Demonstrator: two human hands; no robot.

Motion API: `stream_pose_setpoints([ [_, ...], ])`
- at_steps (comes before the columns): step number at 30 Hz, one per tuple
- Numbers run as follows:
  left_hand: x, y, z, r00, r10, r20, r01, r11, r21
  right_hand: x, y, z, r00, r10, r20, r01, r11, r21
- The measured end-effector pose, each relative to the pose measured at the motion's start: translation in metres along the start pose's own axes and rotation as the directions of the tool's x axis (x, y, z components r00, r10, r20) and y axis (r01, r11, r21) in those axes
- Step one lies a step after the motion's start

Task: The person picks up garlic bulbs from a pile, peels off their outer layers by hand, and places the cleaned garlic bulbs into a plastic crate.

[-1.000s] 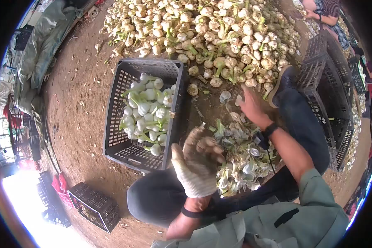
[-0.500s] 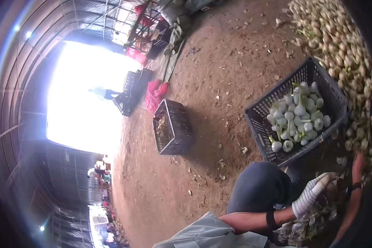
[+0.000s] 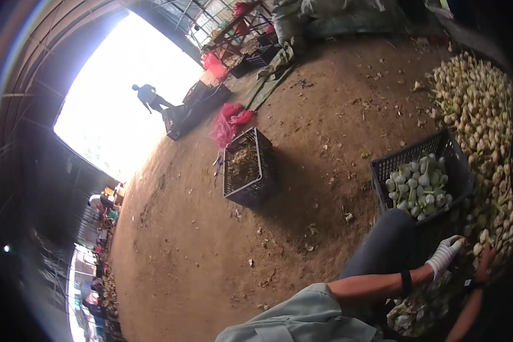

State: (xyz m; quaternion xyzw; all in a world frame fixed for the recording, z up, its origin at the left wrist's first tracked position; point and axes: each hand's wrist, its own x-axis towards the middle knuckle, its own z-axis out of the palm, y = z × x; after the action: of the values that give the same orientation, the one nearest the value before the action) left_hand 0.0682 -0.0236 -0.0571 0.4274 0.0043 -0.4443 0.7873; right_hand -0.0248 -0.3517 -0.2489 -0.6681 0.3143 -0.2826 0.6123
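My left hand, wrapped in white bands across the palm and fingers, is low on the right. Its fingers are curled around something I cannot make out. Beside it, my right hand, with a dark watch on the wrist, reaches to the edge of a large pile of garlic bulbs. Its fingers look stretched out next to loose bulbs. Just beyond my knee, a black plastic crate holds cleaned white garlic bulbs with short greenish stems. Pale skins and trimmings lie in shadow below my forearms.
A second black crate with brownish scraps stands on the dirt floor. Behind it are a pink plastic bag and more dark crates. One person stands at the bright doorway; another bends over at far left.
The view has tilted and shifted, so the crates sit lower and more pile shows. My hands are nearer the pile's edge. The figure in the doorway now shows clearly.
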Motion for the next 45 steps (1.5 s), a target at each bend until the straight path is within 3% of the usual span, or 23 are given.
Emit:
stream_pose_setpoints([
  [1, -0.01, 0.012, 0.003, 0.998, -0.043, 0.043, 0.041, 0.998, 0.041, -0.007, -0.014, 0.001, 0.999, -0.031, -0.01, 0.032, 0.996, 0.078],
  [3, 0.02, -0.024, -0.009, 0.994, 0.111, 0.017, -0.112, 0.991, 0.079, 0.018, -0.004, -0.025, 0.997, -0.004, 0.079, 0.009, 0.999, -0.053],
  [6, -0.013, 0.005, 0.004, 0.999, 0.037, 0.041, -0.042, 0.988, 0.151, 0.008, -0.047, -0.02, 0.992, -0.053, 0.111, 0.078, 0.97, -0.23],
  [9, -0.003, -0.014, 0.004, 0.988, 0.152, 0.016, -0.151, 0.957, 0.246, -0.007, -0.077, -0.021, 0.982, -0.1, 0.159, 0.154, 0.911, -0.382],
  [11, -0.008, -0.017, 0.01, 0.929, 0.361, 0.081, -0.369, 0.89, 0.268, -0.018, -0.091, -0.023, 0.972, -0.128, 0.199, 0.213, 0.842, -0.495],
  [12, -0.043, 0.018, 0.02, 0.972, 0.203, 0.122, -0.234, 0.902, 0.362, -0.026, -0.1, -0.024, 0.964, -0.149, 0.222, 0.249, 0.801, -0.545],
  [13, -0.059, 0.033, 0.028, 0.97, 0.208, 0.125, -0.24, 0.902, 0.36, -0.034, -0.109, -0.022, 0.958, -0.159, 0.239, 0.271, 0.774, -0.572],
  [15, -0.076, 0.047, 0.037, 0.989, 0.118, 0.094, -0.148, 0.87, 0.469, -0.08, -0.16, -0.006, 0.962, -0.151, 0.229, 0.246, 0.843, -0.477],
  [16, -0.041, 0.015, 0.029, 0.942, 0.291, 0.166, -0.335, 0.818, 0.468, -0.093, -0.176, -0.004, 0.966, -0.136, 0.221, 0.213, 0.903, -0.374],
  [17, -0.022, -0.001, 0.03, 0.942, 0.292, 0.167, -0.336, 0.818, 0.467, -0.092, -0.175, -0.014, 0.966, -0.137, 0.22, 0.214, 0.902, -0.375],
  [19, -0.001, -0.018, 0.033, 0.865, 0.423, 0.27, -0.501, 0.732, 0.461, -0.093, -0.172, -0.036, 0.914, -0.222, 0.341, 0.374, 0.786, -0.491],
  [21, -0.007, -0.017, 0.046, 0.868, 0.42, 0.264, -0.493, 0.79, 0.364, -0.112, -0.192, -0.038, 0.934, -0.205, 0.293, 0.339, 0.767, -0.544],
  [23, -0.032, 0.005, 0.06, 0.917, 0.12, 0.38, -0.25, 0.916, 0.313, -0.103, -0.183, -0.049, 0.826, -0.402, 0.394, 0.56, 0.514, -0.65],
  [24, -0.043, 0.011, 0.065, 0.909, 0.188, 0.372, -0.307, 0.905, 0.293, -0.105, -0.185, -0.048, 0.811, -0.443, 0.382, 0.577, 0.503, -0.643],
  [25, -0.042, 0.009, 0.066, 0.91, 0.181, 0.374, -0.302, 0.906, 0.296, -0.111, -0.191, -0.042, 0.815, -0.44, 0.377, 0.572, 0.506, -0.646],
  [27, -0.038, 0.005, 0.071, 0.897, 0.214, 0.388, -0.343, 0.889, 0.302, -0.123, -0.207, -0.029, 0.885, -0.385, 0.261, 0.465, 0.744, -0.48],
  [29, -0.038, 0.006, 0.075, 0.9, 0.211, 0.381, -0.349, 0.873, 0.341, -0.128, -0.211, -0.027, 0.878, -0.397, 0.266, 0.478, 0.741, -0.471],
  [31, -0.039, 0.01, 0.075, 0.905, 0.227, 0.359, -0.372, 0.831, 0.413, -0.141, -0.218, -0.018, 0.888, -0.337, 0.314, 0.401, 0.233, -0.886],
  [32, -0.04, 0.013, 0.074, 0.907, 0.237, 0.348, -0.383, 0.809, 0.447, -0.147, -0.221, -0.011, 0.938, -0.274, 0.215, 0.311, 0.384, -0.87],
  [35, -0.036, 0.009, 0.069, 0.91, 0.265, 0.318, -0.4, 0.763, 0.508, -0.162, -0.237, -0.005, 0.951, -0.2, 0.236, 0.309, 0.609, -0.731],
  [37, -0.037, -0.001, 0.065, 0.851, 0.441, 0.284, -0.524, 0.685, 0.506, -0.167, -0.228, -0.004, 0.936, -0.249, 0.251, 0.352, 0.605, -0.714],
  [40, -0.037, -0.007, 0.057, 0.817, 0.492, 0.299, -0.563, 0.572, 0.597, -0.164, -0.224, 0.003, 0.989, -0.059, 0.132, 0.111, 0.896, -0.43],
  [45, -0.043, -0.006, 0.046, 0.783, 0.518, 0.343, -0.571, 0.38, 0.728, -0.161, -0.204, 0.003, 0.994, 0.039, 0.105, -0.01, 0.963, -0.27],
])
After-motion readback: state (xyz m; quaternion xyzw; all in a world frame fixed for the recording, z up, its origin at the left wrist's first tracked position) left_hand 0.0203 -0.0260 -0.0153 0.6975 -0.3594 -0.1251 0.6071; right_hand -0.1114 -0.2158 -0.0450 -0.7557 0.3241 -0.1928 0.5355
